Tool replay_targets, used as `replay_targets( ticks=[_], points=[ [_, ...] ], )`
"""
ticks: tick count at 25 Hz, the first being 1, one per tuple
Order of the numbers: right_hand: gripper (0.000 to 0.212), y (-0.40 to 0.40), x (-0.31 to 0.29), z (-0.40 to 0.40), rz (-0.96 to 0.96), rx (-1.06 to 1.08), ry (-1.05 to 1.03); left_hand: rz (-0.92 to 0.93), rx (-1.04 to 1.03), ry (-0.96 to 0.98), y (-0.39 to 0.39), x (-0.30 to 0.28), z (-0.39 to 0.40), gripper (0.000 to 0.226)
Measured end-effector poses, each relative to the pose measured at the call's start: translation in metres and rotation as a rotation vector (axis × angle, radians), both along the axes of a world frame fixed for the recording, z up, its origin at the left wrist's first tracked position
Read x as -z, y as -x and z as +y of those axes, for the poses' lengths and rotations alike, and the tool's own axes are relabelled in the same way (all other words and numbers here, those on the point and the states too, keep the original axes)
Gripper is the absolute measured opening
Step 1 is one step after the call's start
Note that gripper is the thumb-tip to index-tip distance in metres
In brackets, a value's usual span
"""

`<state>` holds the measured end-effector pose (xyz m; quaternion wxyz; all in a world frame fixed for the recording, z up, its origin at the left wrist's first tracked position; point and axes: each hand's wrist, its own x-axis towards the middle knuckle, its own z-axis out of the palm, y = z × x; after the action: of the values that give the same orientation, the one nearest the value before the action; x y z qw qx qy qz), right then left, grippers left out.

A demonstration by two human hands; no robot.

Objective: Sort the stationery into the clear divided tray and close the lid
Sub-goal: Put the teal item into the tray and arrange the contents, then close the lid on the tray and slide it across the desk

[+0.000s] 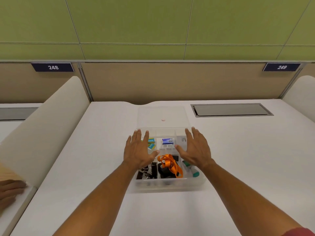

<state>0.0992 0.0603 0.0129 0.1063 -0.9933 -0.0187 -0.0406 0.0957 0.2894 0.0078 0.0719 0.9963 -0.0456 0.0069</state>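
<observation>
Clear tray [170, 184] w/ orange ribbon [170, 163], black clips [146, 172], on white desk [238, 159].

The table [85, 167] is a white, matte surface bounded at the rear by a tan partition panel [170, 82]. A clear divided tray [170, 184] rests directly on the table, beneath both hands [139, 150]. A clear lid [163, 116] lies flat on the table just beyond the fingertips, touching the tray's far edge. A grey recessed cable hatch [231, 109] is set into the table beyond and to the right of the right hand [196, 150].
</observation>
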Motion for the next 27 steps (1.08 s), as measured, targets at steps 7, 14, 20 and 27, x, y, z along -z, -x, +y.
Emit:
replay_targets(
  ticks=[7,14,20,27],
  points=[
    [0.089,-0.045,-0.007,0.01,0.009,0.003,0.033,0.01,-0.023,0.016,-0.043,-0.002,0.017,0.096],
    [0.092,-0.109,0.002,0.008,0.053,0.009,0.038,0.036,-0.073,0.008,-0.098,0.001,0.023,0.091],
    [0.093,-0.157,0.007,-0.002,0.081,0.074,-0.007,0.108,-0.116,0.061,-0.146,0.008,0.026,0.09],
    [0.075,-0.205,0.021,-0.015,0.139,0.19,-0.074,0.234,-0.196,0.148,-0.187,0.024,0.031,0.091]
  ],
)
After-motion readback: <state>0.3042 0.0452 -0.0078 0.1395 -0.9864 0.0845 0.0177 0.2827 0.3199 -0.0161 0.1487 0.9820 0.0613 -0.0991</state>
